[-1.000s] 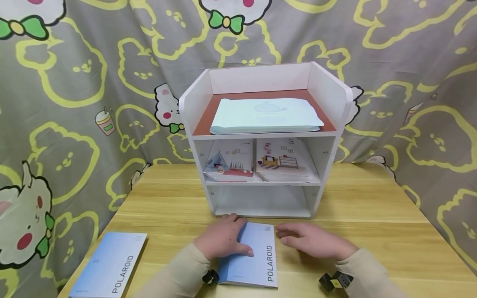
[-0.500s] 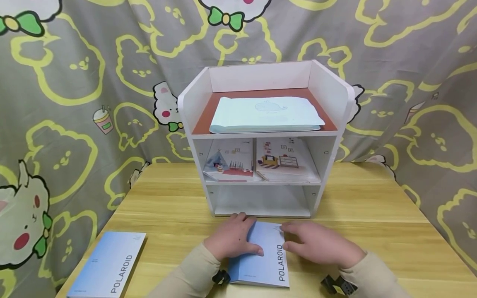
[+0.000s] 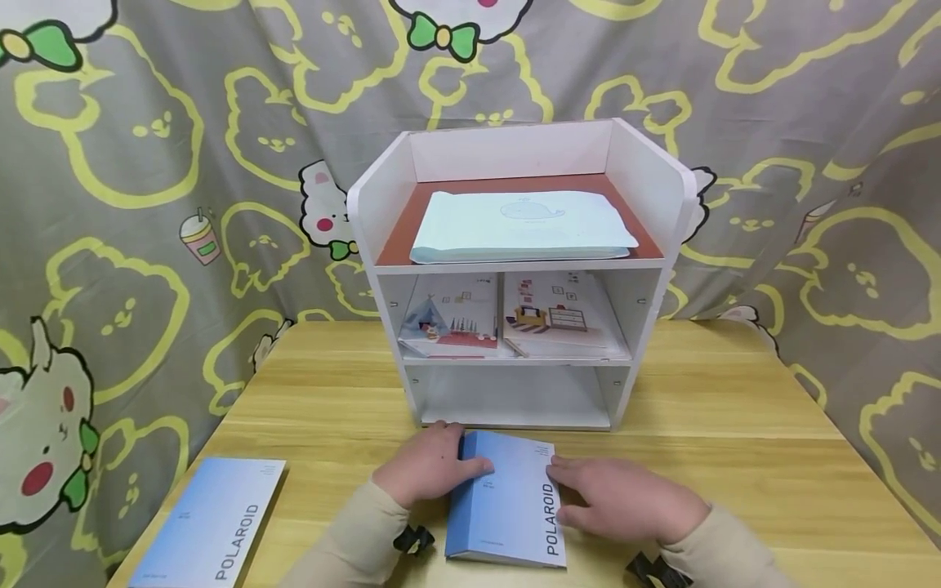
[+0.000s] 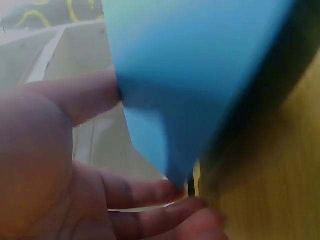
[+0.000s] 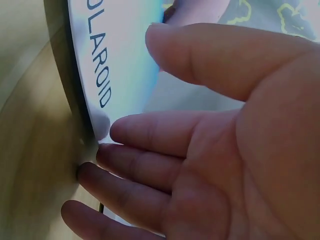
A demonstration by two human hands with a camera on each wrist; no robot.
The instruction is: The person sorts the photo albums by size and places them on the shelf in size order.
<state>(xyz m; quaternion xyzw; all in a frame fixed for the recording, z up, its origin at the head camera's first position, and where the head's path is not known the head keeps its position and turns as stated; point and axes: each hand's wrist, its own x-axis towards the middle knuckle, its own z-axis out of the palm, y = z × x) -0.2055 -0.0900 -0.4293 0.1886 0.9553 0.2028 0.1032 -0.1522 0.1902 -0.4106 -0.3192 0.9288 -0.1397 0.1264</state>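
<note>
A light-blue book lettered POLAROID (image 3: 510,510) lies on the table in front of the shelf, its left side slightly raised. My left hand (image 3: 425,467) is at its upper left edge, thumb over the cover. In the left wrist view, the fingers (image 4: 145,192) reach the corner of the blue book (image 4: 165,65), with the thumb at its edge. On the opposite side, my right hand (image 3: 628,500) touches the right edge with fairly straight fingers. The right wrist view shows its fingertips (image 5: 122,131) against the lettered cover (image 5: 120,55).
A matching blue book (image 3: 209,523) lies at the table's left. Behind stands a white shelf unit (image 3: 415,392) with a pale whale-print packet (image 3: 525,229) on top and two illustrated booklets (image 3: 456,318) in the middle. A patterned curtain (image 3: 243,106) hangs behind the wooden table (image 3: 706,400).
The book slid to the right and then turned slightly. My left hand followed, then shifted back left to the book's edge. The right hand came into contact with its right edge.
</note>
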